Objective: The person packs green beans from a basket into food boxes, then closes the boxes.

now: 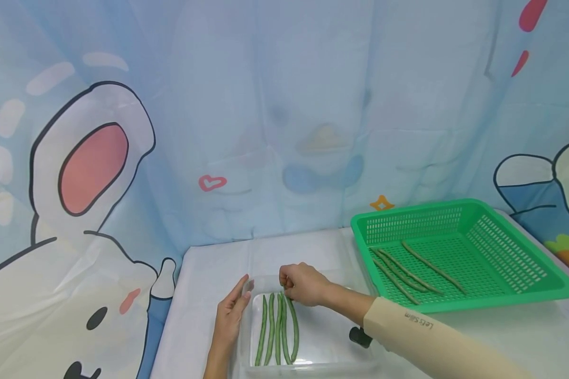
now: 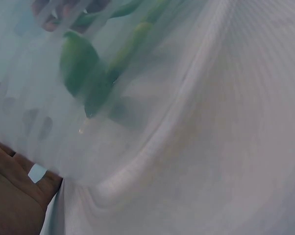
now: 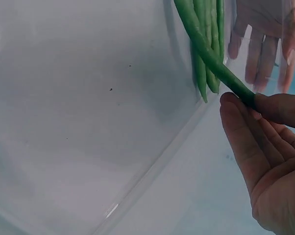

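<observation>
In the head view, several green beans lie side by side, lengthwise, in a clear plastic box [image 1: 332,364]. My right hand [image 1: 305,284] pinches the far end of the rightmost green bean [image 1: 295,331] between thumb and fingers. In the right wrist view, that bean slants across the other green beans [image 3: 213,49], its tip between the thumb and fingertips. My left hand [image 1: 229,313] rests against the outside of the box's left wall near the far corner. Its fingers [image 3: 255,54] look straight through the clear plastic.
A green plastic basket [image 1: 507,300] stands to the right of the box, holding several more green beans [image 1: 398,271]. A small black object [image 1: 360,337] is by the box's right side, beneath my right forearm. A printed curtain [image 1: 265,131] hangs behind the white-covered table [image 1: 308,250].
</observation>
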`<state>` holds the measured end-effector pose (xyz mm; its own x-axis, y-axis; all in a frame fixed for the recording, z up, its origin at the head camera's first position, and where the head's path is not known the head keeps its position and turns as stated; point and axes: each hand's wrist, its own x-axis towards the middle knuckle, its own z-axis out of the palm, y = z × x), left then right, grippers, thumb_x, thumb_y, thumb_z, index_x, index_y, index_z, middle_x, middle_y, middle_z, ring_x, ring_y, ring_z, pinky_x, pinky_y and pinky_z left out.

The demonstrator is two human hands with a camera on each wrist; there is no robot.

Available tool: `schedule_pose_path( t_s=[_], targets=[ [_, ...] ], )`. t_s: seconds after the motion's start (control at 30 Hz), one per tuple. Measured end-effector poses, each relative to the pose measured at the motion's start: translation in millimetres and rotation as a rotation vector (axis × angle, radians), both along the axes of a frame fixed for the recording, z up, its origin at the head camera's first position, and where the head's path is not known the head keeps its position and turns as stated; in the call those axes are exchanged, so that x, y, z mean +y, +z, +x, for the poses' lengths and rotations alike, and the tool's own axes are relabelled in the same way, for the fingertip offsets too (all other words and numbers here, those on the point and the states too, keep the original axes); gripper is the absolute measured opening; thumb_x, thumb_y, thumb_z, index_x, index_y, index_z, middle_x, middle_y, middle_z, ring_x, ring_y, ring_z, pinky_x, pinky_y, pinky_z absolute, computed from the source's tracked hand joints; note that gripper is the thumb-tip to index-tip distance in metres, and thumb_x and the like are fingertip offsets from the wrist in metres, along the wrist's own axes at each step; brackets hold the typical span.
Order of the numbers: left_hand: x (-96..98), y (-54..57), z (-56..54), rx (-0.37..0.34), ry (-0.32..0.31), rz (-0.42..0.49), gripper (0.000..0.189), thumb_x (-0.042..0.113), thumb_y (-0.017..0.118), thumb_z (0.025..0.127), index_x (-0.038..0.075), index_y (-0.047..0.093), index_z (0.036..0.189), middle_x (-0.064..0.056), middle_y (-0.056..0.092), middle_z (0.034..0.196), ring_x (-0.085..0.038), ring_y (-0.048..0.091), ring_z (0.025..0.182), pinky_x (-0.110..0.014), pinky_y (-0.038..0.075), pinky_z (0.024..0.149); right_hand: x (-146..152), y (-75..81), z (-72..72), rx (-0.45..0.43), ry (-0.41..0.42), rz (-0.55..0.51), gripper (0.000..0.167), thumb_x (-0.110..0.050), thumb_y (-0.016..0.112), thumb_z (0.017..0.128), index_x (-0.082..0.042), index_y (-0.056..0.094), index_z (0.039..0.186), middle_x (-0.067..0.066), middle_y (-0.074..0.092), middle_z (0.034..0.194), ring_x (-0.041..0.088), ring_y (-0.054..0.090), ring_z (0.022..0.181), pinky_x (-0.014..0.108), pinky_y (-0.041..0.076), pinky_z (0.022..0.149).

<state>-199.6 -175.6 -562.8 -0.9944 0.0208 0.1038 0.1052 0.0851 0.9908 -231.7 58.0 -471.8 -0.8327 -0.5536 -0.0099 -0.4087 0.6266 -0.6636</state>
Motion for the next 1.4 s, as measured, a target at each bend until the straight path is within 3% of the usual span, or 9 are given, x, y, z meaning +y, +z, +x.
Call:
schedule_pose_path(
  t_s=[0.2,0.4,0.5,0.63,0.93,1.13,1.4],
  targets=[
    [-0.6,0.6,0.9,-0.006,0.000,-0.003,0.049,0.023,0.058,0.108,0.008,0.051,0.154,-0.005,0.050,0.159,-0.023,0.046,0.148,-0.009,0.038,0.108,-4,-8.2,2.6,0.078,0.003,0.084,0.013,0.003,0.068,0.095,-0.002,0.069,0.106,0.004,0.074,0.082,0.009,0.060,0.064,0.026,0.049,0.057],
    [-0.3,0.9,1.0,-0.006,-0.004,-0.002,0.050,0.024,0.058,0.108,0.009,0.050,0.155,-0.006,0.050,0.159,-0.024,0.047,0.148,-0.008,0.037,0.108,-7,-17.8,4.2,0.163,0.001,0.195,0.011,-0.001,0.068,0.095,-0.005,0.071,0.104,0.005,0.075,0.086,0.012,0.064,0.068,0.027,0.051,0.060],
    [-0.3,0.8,0.9,0.001,-0.015,0.017,0.050,0.023,0.058,0.108,0.007,0.050,0.155,-0.011,0.051,0.157,-0.025,0.049,0.146,-0.009,0.038,0.109,-8,-20.7,4.4,0.195,0.007,0.222,0.007,-0.001,0.066,0.094,-0.005,0.071,0.093,0.004,0.071,0.078,0.013,0.061,0.063,0.027,0.049,0.056],
    [-0.3,0.6,0.8,0.012,-0.024,0.028,0.050,0.022,0.057,0.108,0.006,0.049,0.155,-0.013,0.051,0.157,-0.025,0.050,0.145,-0.010,0.040,0.109,-7,-22.9,4.5,0.232,0.016,0.246,0.014,-0.002,0.065,0.094,-0.007,0.068,0.081,0.001,0.063,0.066,0.011,0.051,0.055,0.026,0.044,0.050],
    [-0.5,-0.2,1.0,0.021,-0.027,0.026,0.050,0.022,0.057,0.109,0.006,0.049,0.155,-0.013,0.051,0.157,-0.025,0.050,0.145,-0.011,0.041,0.108,-8,-29.7,7.3,0.309,0.006,0.348,0.006,-0.001,0.067,0.094,-0.006,0.071,0.094,0.006,0.070,0.075,0.013,0.064,0.062,0.025,0.052,0.055],
    [-0.2,0.3,1.6,0.018,-0.022,0.019,0.050,0.022,0.056,0.109,0.007,0.048,0.155,-0.013,0.050,0.158,-0.026,0.049,0.146,-0.011,0.040,0.108,-4,-21.4,7.3,0.302,-0.010,0.319,0.003,-0.006,0.072,0.094,-0.004,0.073,0.092,0.005,0.071,0.075,0.011,0.059,0.060,0.028,0.049,0.054],
    [-0.1,0.4,1.8,0.005,-0.012,0.001,0.049,0.023,0.057,0.109,0.008,0.049,0.155,-0.010,0.051,0.158,-0.025,0.048,0.147,-0.010,0.039,0.108,8,0.2,0.9,0.289,0.013,0.175,0.011,-0.005,0.074,0.094,0.000,0.076,0.104,0.009,0.077,0.086,0.013,0.068,0.065,0.024,0.054,0.060]
  ],
)
